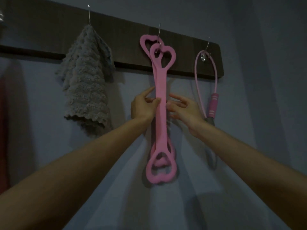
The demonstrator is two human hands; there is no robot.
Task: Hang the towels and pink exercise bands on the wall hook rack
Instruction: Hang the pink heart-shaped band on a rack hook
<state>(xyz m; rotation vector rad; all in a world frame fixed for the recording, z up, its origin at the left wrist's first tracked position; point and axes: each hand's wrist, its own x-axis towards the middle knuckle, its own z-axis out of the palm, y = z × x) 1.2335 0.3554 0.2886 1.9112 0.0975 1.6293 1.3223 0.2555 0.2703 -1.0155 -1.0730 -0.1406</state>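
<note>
Head view: a dark wall rack [126,32] runs across the top, its left end cut off by the frame.
Far left: a red shape [3,130] sits at the edge, too dark and cropped to name.
Towel [86,83]: grey, hanging from the left hook [89,14], well apart from both hands.
Left hand [142,108]: pinches the pink bands [160,130] at mid-strap, thumb in front.
Bands: two heart-ended ones overlap on the middle hook [159,30]. Their long axis runs straight up and down, with the hook end above the grip and the lower hearts below it.
Right hand [184,110]: fingers loose and apart, just beside the strap's right edge; I can't tell whether they touch it.
Nearer hand: the left, being on the strap.
Cord loop [196,72]: thin, pink, on the right hook [208,44]. Its handle [214,103] hangs beside the right wrist, and its lower end is lost behind the arm.
</note>
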